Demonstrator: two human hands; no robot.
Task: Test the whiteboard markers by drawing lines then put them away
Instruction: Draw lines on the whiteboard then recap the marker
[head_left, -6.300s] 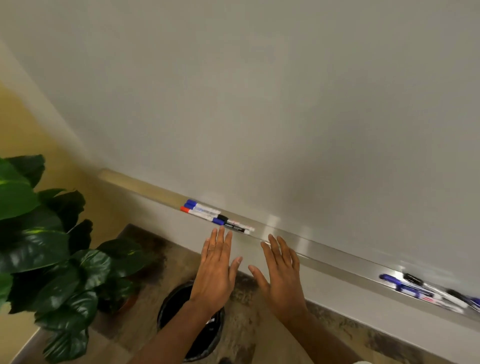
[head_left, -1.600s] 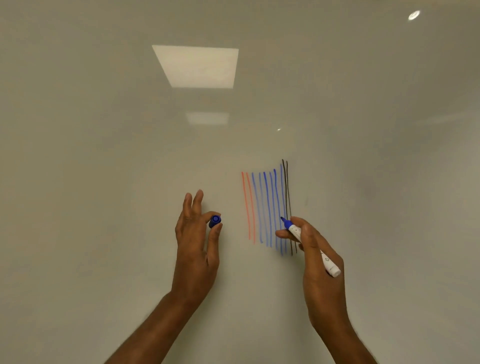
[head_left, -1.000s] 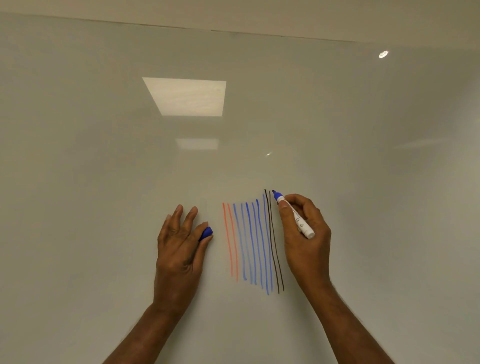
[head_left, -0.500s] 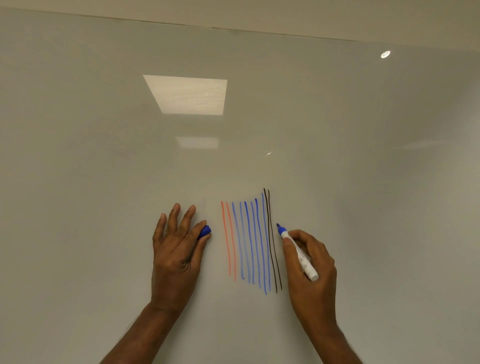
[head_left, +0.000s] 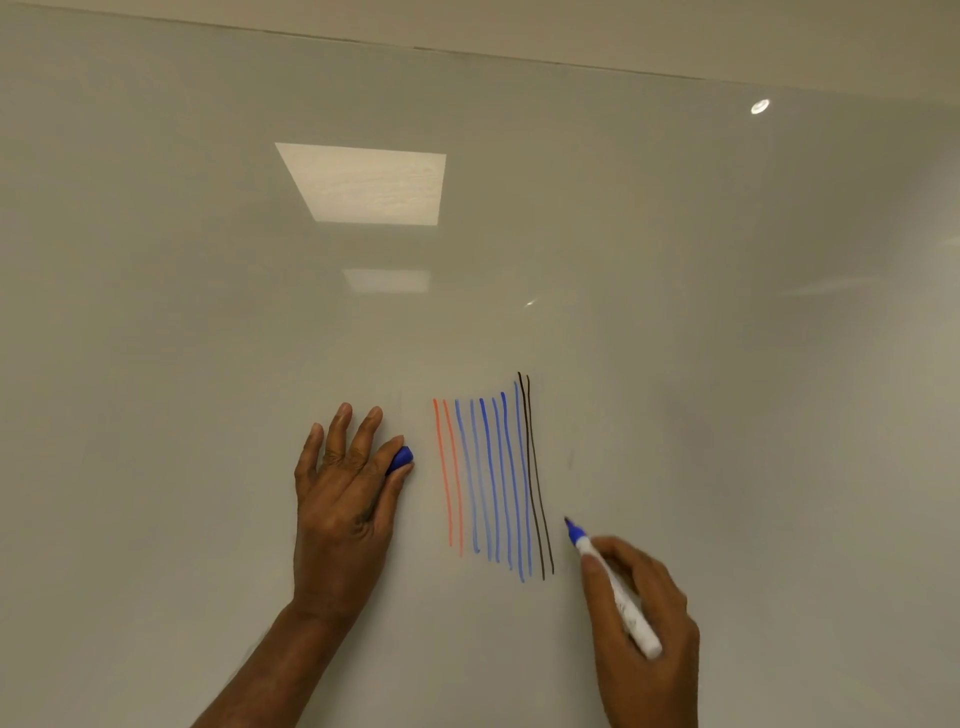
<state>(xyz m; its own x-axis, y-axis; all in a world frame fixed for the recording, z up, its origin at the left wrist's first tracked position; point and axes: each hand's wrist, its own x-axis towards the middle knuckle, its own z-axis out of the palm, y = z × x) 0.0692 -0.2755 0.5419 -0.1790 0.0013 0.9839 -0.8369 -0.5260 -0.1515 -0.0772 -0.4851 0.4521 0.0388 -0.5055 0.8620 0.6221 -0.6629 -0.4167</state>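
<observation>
A white-bodied blue marker (head_left: 613, 587), uncapped, is gripped in my right hand (head_left: 647, 639). Its blue tip points up and left at the whiteboard (head_left: 727, 364), just right of the lower end of the drawn lines. No fresh blue line shows beside the tip. My left hand (head_left: 343, 509) rests against the board, pinching the blue cap (head_left: 401, 459) between thumb and forefinger with the other fingers spread. Between my hands stands a set of vertical lines (head_left: 493, 478): two orange on the left, several blue in the middle, two black on the right.
The board fills nearly the whole view. Its top edge (head_left: 519, 54) runs along the upper part of the frame. Ceiling lights (head_left: 363, 184) reflect in its glossy surface. The marker tray is out of view.
My right hand has carried the marker tip down along the right side of the black lines, from their top to near their bottom. My left hand with the cap has stayed put.
</observation>
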